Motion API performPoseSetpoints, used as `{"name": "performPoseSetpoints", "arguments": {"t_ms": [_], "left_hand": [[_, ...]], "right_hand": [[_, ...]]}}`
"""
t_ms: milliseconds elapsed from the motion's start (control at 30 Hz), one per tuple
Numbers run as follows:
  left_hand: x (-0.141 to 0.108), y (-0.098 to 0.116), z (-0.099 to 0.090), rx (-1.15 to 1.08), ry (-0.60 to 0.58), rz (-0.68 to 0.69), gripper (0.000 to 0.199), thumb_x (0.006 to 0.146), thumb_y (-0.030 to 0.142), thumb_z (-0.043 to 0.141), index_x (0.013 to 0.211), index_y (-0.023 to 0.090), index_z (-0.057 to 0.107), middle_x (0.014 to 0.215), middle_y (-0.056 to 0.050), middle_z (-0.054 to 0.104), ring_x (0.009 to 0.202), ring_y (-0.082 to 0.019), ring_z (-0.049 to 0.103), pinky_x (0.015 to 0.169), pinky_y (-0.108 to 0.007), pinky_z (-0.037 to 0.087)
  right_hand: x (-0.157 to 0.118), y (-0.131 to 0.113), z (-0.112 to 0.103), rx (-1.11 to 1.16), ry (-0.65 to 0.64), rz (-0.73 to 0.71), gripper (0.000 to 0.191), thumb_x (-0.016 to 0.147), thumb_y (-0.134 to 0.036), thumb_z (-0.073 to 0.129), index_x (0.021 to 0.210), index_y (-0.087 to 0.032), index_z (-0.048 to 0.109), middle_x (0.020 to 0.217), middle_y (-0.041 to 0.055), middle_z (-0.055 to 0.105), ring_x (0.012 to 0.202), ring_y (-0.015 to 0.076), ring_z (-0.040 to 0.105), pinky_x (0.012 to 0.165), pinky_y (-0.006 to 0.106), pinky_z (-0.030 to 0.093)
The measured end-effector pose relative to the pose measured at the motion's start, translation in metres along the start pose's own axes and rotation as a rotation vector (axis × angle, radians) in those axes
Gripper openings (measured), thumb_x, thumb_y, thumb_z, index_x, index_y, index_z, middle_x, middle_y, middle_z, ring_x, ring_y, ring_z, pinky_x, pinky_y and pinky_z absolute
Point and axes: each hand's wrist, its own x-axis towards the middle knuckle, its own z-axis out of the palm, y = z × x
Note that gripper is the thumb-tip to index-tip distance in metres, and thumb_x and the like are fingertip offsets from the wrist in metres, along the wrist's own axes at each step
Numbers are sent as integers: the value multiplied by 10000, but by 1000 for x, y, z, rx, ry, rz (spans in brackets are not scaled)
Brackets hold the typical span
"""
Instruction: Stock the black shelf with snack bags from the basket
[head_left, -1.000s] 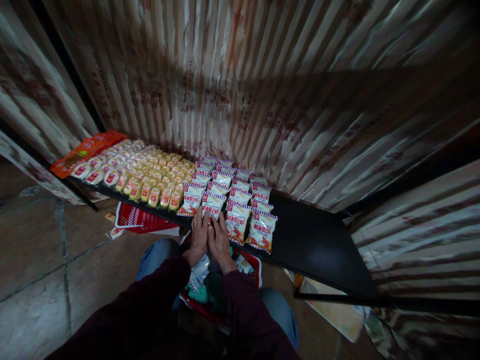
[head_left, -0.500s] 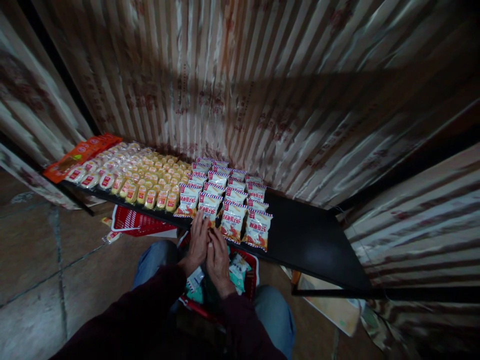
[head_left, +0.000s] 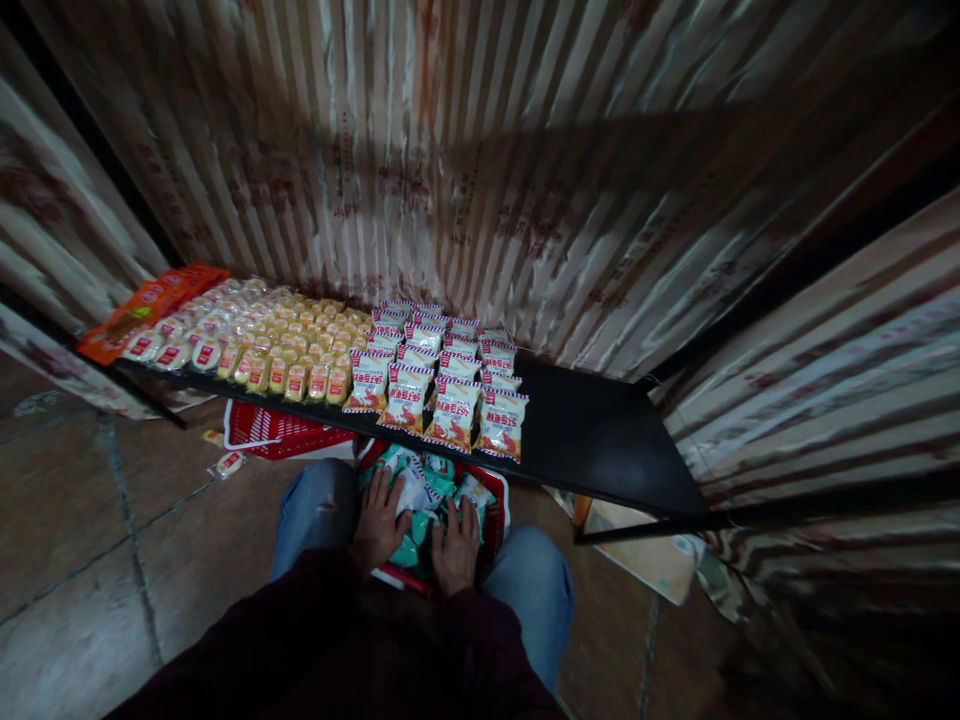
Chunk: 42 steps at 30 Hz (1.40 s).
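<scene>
My left hand is over the left side of a red basket between my knees, fingers stretched out and apart. My right hand is over its right side, fingers likewise extended. Both are at the teal-and-white snack bags inside; whether they press on them I cannot tell. Just beyond, upright white-and-orange snack bags stand in rows on a black shelf. To their left lie rows of small yellow wrapped snacks and white wrapped snacks.
Orange packages lie at the shelf's left end. A second red basket is under the shelf, with a loose wrapped snack on the floor beside it. A pale flat board lies under the right end. Striped sheeting hangs behind.
Both hands have come down from the front row of white-and-orange bags into the basket and moved apart. The view has shifted slightly.
</scene>
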Motion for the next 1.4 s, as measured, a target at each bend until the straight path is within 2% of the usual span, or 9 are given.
{"name": "performPoseSetpoints", "arguments": {"t_ms": [100,267,467,567,633,833,1133,1267,1400], "left_hand": [[-5,-8,10,44,-71,24,612,862,392,515,1401,119,419,1481,-203,369,1390,-373,292,1052,-535,357],[-9,-12,9,41,-120,147,593,875,427,492,1397,152,441,1441,-174,435,1379,-368,300,1057,-536,330],[-13,-10,-2,-17,-193,252,615,869,417,490,1411,133,423,1437,-172,441,1362,-334,337,1088,-510,303],[-12,-11,-2,-29,-204,238,610,870,424,487,1401,128,437,1430,-178,447,1353,-342,351,1084,-524,305],[-11,-12,0,-35,-193,218,609,867,426,487,1401,136,437,1420,-176,460,1348,-343,358,1075,-531,317],[-11,-13,3,-42,-160,171,582,859,385,496,1370,108,470,1392,-185,486,1332,-341,381,1072,-522,332],[-8,-13,5,-115,-93,147,518,893,401,452,1343,149,495,1396,-172,483,1351,-331,370,1071,-539,343],[-8,-7,3,-159,-62,165,559,910,397,419,1388,106,421,1426,-196,442,1374,-324,340,1079,-532,341],[-10,-3,2,-190,-77,202,621,904,419,424,1431,101,345,1429,-200,440,1360,-314,369,1076,-521,354]], "right_hand": [[-12,12,7,-75,-90,-12,451,872,-413,462,1246,-197,593,1423,159,455,1342,390,355,985,644,377],[-15,6,-2,-156,-244,-1,444,875,-356,424,1225,-155,609,1439,144,447,1359,317,346,1068,501,339],[-1,13,-7,-96,64,208,504,875,-408,379,1241,-111,556,1461,196,381,1358,342,317,1063,546,298],[2,26,-2,77,69,354,569,833,-464,416,1248,-96,546,1433,228,401,1331,359,351,1043,543,327],[0,32,0,175,6,401,585,799,-480,460,1262,-133,550,1369,196,488,1279,335,427,1028,507,365],[-5,27,-2,292,-150,325,496,755,-431,518,1185,-209,625,1336,116,542,1295,278,440,1067,438,358],[-3,25,-4,230,21,257,418,829,-452,463,1061,-183,684,1185,138,605,1134,264,545,976,442,430],[-1,17,-10,187,127,193,400,872,-460,451,942,-169,716,1050,136,607,1035,249,569,920,422,457],[0,8,-17,176,120,116,359,888,-435,468,966,-176,704,991,116,591,995,229,569,892,392,466]]}}
